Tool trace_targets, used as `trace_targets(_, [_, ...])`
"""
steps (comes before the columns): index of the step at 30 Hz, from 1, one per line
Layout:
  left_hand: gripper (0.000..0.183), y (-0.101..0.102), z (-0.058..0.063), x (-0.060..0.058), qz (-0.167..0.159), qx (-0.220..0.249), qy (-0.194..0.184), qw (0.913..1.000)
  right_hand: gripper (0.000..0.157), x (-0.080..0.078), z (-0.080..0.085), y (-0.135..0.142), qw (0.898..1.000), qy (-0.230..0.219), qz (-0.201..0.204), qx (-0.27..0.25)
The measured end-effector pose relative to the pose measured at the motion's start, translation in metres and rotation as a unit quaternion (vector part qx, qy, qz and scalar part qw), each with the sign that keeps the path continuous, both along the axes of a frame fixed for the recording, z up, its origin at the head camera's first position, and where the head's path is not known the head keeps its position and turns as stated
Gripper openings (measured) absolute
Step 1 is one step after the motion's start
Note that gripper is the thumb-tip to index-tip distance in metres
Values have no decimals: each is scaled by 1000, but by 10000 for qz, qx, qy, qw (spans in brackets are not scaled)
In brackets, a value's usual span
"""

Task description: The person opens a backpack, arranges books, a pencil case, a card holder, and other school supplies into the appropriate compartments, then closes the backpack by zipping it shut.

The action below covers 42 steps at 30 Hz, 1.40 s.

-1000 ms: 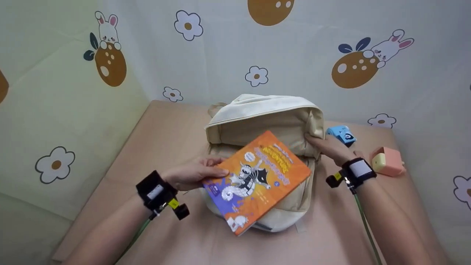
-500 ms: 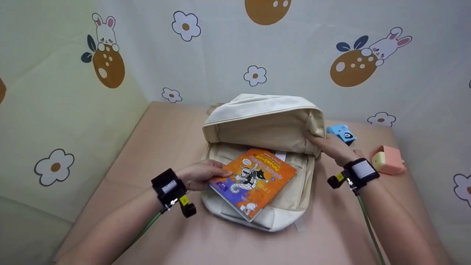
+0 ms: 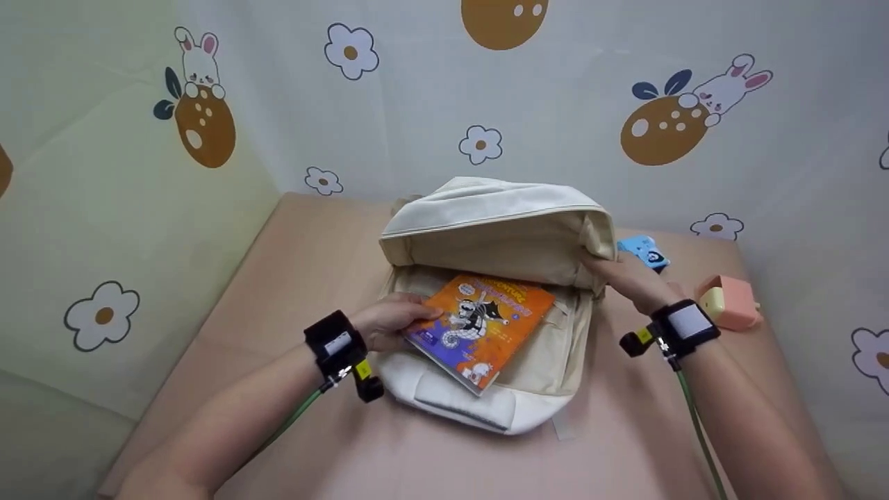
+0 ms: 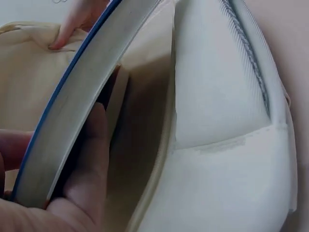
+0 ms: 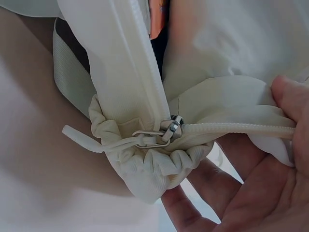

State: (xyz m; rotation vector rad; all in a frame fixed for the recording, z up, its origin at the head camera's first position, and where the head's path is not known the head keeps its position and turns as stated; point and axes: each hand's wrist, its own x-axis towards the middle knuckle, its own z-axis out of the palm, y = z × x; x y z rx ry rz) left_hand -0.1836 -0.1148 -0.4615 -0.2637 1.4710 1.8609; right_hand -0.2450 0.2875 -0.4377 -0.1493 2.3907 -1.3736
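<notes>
An orange and purple book (image 3: 479, 326) lies at a slant over the opening of a cream backpack (image 3: 549, 417). My left hand (image 3: 392, 321) grips its left edge, thumb on the cover and fingers beneath, as the left wrist view shows with the book's page edges (image 4: 72, 96). The book's upper end reaches in under the raised flap (image 3: 500, 201). At the flap's right side, my right hand (image 3: 635, 281) pinches the zippered edge and holds it up. Close to that hand, the right wrist view shows a metal zipper pull (image 5: 154, 137) and gathered fabric.
Behind my right hand sits a small blue box-like item (image 3: 646, 251). A pink and cream box-like item (image 3: 730, 303) stands further right on the pinkish table (image 3: 292, 444). A patterned cloth wall (image 3: 410, 104) closes off the back and left.
My left hand has brought the book down and then deeper into the backpack's opening, its top edge now under the flap. The right hand stays at the flap.
</notes>
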Motion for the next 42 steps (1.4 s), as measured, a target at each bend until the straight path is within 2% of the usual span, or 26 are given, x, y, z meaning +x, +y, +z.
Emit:
trace_targets(3, [31,-11,3,-1,3,164,-206,9997,82,1,1,0,9999,23,98,21])
trace_targets(6, [42,-17,4,-2,173,398,-385,9983,79,1,3,0,9999,33,116,-29])
trace_targets(11, [35,-9,-2,-4,634,615,-307,9956,76,0,4,-1,9998,102,161,-86])
trace_targets(14, [24,4,-5,-8,853,529,-162,9948,77,0,3,0,9997,100,202,-99])
trace_targets(18, [16,25,-8,-14,1021,239,99,9944,80,0,3,2,9999,75,144,-56])
trace_targets(21, [18,38,-10,-18,978,-85,465,9941,81,0,3,2,9999,69,85,-7])
trace_targets(23, [24,42,-10,-19,713,-673,1001,9901,81,1,3,2,10000,63,72,8])
trace_targets(25, [37,41,-9,-18,264,-1460,1601,9759,81,2,3,1,9999,66,90,51])
trace_targets(26, [46,40,-6,-17,-40,-1950,1941,9614,82,2,3,1,9999,66,122,91])
trace_targets(27, [54,37,-4,-14,-400,-2469,2327,9398,82,2,3,1,9998,67,144,119])
trace_targets(30, [77,30,4,-4,-1482,-3779,3390,8487,83,3,2,2,9995,93,180,260])
trace_targets(32, [85,28,9,4,-2112,-4359,4059,7750,83,3,3,2,9993,95,160,312])
trace_targets(35, [85,29,11,14,-2848,-4830,4979,6616,83,2,4,2,9994,127,109,317])
trace_targets(37, [79,34,9,17,-3125,-5011,5585,5826,81,2,4,1,9995,143,107,273])
trace_targets(39, [72,40,5,18,-3266,-5196,6047,5076,80,2,3,0,9996,152,125,220])
trace_targets(40, [67,43,2,18,-3252,-5278,6240,4757,79,2,3,0,9996,158,145,187])
trace_targets(41, [60,46,0,18,-3218,-5346,6366,4532,78,3,2,-1,9997,150,148,160])
trace_targets(42, [54,50,-2,18,-3188,-5417,6443,4357,78,3,1,-2,9997,147,167,133])
